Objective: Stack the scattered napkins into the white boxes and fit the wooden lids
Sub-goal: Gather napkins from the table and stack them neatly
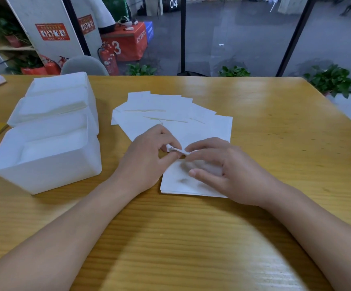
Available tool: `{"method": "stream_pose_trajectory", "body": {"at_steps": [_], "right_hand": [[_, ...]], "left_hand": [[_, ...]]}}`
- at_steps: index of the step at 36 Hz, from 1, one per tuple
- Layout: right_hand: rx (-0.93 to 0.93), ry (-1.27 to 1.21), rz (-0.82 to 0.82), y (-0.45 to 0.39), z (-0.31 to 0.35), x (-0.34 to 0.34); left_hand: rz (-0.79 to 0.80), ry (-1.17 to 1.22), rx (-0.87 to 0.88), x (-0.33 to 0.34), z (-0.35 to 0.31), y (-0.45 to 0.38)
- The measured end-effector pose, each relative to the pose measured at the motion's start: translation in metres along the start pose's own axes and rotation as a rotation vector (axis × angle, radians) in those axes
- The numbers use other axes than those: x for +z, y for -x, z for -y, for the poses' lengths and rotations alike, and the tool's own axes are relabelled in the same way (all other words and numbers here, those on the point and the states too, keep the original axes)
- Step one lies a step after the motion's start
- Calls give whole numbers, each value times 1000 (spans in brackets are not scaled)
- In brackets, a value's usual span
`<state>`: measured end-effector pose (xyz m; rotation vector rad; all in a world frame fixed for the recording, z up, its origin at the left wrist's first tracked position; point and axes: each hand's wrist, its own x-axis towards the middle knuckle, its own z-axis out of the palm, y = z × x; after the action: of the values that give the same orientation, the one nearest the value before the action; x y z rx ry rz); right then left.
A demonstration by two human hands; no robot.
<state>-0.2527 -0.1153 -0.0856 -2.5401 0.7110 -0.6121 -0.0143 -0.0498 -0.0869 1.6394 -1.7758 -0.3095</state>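
Head view: both my hands, left (149,156) and right (218,164), pinch 1 napkin's (178,151) crumpled edge above the small stack (183,185) at the surface's centre. It looks limp and tearable, so I'd lift by its corners; the boxes (44,164) sit at 9 o'clock.

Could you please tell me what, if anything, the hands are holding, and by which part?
Both hands pinch one napkin by its lifted, crumpled near edge: left hand at its left end, right hand at its right.
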Motion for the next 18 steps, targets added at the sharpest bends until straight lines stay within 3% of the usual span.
{"method": "stream_pose_trajectory", "body": {"at_steps": [7, 12, 18], "right_hand": [[93, 39, -63, 5, -16, -15], [61, -24, -269, 6, -14, -19], [60, -145, -435, 7, -9, -25]], "left_hand": [[-67, 147, -78, -6, -3, -3], [-89, 160, -34, -5, -1, -2], [-210, 351, -15, -11, -5, -4]]}}
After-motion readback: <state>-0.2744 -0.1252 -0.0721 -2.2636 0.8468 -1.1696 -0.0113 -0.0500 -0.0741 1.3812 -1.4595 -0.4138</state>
